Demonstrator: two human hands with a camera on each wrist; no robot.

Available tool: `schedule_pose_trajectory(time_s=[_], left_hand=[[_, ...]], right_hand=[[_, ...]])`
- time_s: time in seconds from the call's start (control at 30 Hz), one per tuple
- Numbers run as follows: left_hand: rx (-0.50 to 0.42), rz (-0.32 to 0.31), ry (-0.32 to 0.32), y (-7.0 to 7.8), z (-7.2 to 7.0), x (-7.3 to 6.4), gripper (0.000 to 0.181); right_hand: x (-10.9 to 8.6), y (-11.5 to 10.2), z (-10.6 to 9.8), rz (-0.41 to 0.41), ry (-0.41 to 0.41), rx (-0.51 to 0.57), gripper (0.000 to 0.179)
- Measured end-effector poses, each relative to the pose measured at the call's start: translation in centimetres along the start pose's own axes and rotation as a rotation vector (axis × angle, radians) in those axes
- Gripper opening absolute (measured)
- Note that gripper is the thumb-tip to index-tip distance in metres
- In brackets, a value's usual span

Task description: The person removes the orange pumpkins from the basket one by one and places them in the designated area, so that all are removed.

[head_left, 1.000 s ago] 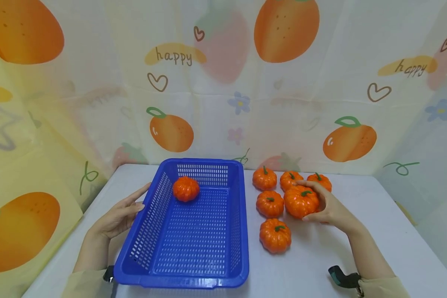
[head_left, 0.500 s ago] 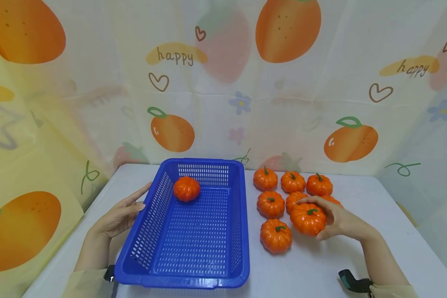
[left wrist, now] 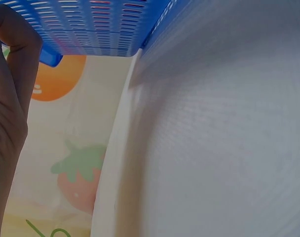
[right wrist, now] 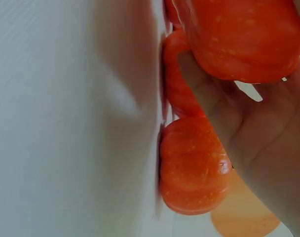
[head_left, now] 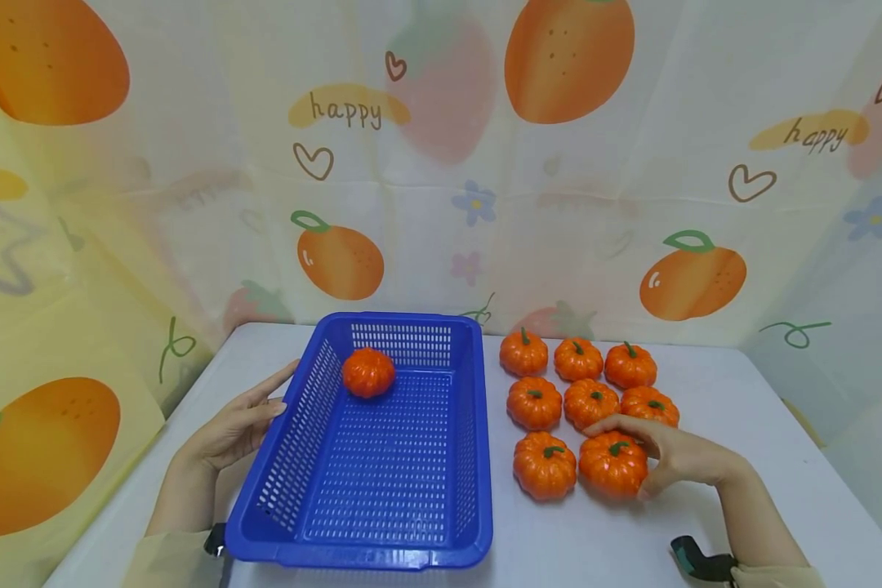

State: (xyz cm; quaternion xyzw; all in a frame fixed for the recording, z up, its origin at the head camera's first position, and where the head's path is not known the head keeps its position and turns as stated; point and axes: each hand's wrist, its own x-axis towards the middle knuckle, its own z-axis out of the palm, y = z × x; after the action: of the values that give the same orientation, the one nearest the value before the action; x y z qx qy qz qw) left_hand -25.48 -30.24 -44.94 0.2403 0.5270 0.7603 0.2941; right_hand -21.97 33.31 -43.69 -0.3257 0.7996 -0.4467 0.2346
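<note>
My right hand holds a small orange toy pumpkin with a green stem, fingers over its far side and thumb at its near right. In the right wrist view this pumpkin fills the top, above the palm. The held pumpkin is at the front of the group, right of another pumpkin. My left hand rests against the left side of a blue plastic basket, thumb at the rim and index finger extended along it. One pumpkin lies stem-hidden inside the basket, toward the back left.
Several more pumpkins stand in rows on the white table, among them one at the back left and one at the right. The basket takes up the table's left and middle. A fruit-printed cloth hangs behind.
My right hand has brought its pumpkin toward the front and down, from over the other pumpkins to the front row. The pumpkins behind are uncovered. Left hand and basket stay put.
</note>
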Motion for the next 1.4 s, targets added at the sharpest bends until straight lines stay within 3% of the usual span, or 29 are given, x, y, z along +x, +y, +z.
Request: schedule_pose_trajectory(time_s=[0.3,0.73,1.17,1.4], left_hand=[[-0.008,0.007,-0.021,0.0,0.0,0.0,0.065],[-0.008,0.016,-0.030,-0.1,0.0,0.0,0.065],[-0.018,0.019,-0.047,-0.1,-0.1,0.0,0.064],[-0.005,0.017,-0.040,-0.1,-0.1,0.0,0.064]], right_hand=[[-0.1,0.2,0.3,0.085,0.008,-0.056,0.053],[-0.1,0.7,0.3,0.105,0.002,-0.039,0.049],[-1.1,1.5,-0.2,-0.052,-0.006,0.090,0.042],[-1.2,1.6,-0.4,-0.053,-0.018,0.117,0.039]])
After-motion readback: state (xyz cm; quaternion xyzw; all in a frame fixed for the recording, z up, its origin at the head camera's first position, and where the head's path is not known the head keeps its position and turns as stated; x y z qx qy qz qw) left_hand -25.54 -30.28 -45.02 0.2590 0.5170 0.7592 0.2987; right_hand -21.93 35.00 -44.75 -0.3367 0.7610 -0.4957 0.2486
